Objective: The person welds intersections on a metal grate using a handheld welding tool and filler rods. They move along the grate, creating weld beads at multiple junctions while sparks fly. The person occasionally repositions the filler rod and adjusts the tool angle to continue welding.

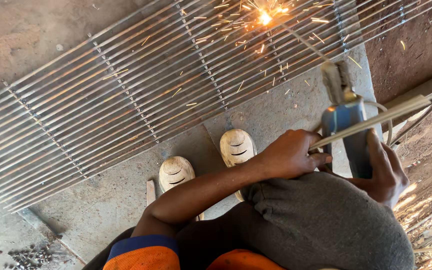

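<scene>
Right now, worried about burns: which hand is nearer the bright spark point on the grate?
Right. The right hand holds the blue electrode holder reaching toward the spark point; the left hand, holding spare rods, sits slightly lower.

The long grey steel grille of parallel rods (141, 95) fills the upper ground, with a burst of orange sparks (265, 18) at its far edge. Bare concrete floor (106, 200) lies open below it (two pale shoes (206, 160) stand there). The blue electrode holder (348, 135) and thin welding rods (376, 122) block the right.
</scene>
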The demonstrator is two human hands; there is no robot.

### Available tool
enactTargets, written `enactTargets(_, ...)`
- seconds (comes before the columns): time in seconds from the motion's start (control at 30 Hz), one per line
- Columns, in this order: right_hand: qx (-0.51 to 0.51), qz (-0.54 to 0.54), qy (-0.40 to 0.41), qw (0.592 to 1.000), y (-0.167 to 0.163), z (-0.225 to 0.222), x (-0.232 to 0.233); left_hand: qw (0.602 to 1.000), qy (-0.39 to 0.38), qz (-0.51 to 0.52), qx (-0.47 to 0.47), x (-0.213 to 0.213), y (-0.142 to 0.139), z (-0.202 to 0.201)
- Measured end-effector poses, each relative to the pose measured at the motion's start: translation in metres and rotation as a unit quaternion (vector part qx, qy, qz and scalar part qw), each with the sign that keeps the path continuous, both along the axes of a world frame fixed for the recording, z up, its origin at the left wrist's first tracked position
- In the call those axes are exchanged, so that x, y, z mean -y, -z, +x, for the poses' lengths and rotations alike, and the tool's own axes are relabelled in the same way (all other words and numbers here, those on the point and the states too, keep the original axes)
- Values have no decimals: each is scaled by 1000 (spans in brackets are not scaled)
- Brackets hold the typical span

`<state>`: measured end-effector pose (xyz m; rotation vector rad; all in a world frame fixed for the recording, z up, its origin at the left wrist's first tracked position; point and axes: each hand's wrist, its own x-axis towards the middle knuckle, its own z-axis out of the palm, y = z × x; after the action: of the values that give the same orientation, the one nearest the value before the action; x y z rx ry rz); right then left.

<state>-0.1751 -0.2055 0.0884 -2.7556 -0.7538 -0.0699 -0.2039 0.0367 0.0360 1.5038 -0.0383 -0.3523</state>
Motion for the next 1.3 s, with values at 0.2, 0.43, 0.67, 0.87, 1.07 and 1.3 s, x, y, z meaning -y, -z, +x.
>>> enactTargets(0.2,-13,-20,12,1000,-4,2,7,999,33,5,-7,11,12,3)
enactTargets(0.43,-27,-28,25,999,-10,-2,-6,999,41,2,-16,12,15,2)
enactTargets(0.67,-19,-20,-1,1000,-12,-3,-3,998,50,5,-42,5,3,2)
enactTargets(0.87,-9,-40,-11,999,3,6,15,999,31,12,-34,-2,-5,1)
enactTargets(1.07,-13,-11,-26,1000,4,3,20,998,38,11,-48,-3,-8,2)
enactTargets(1.3,-12,-27,-20,999,1,6,11,995,62,11,-71,-5,-11,4)
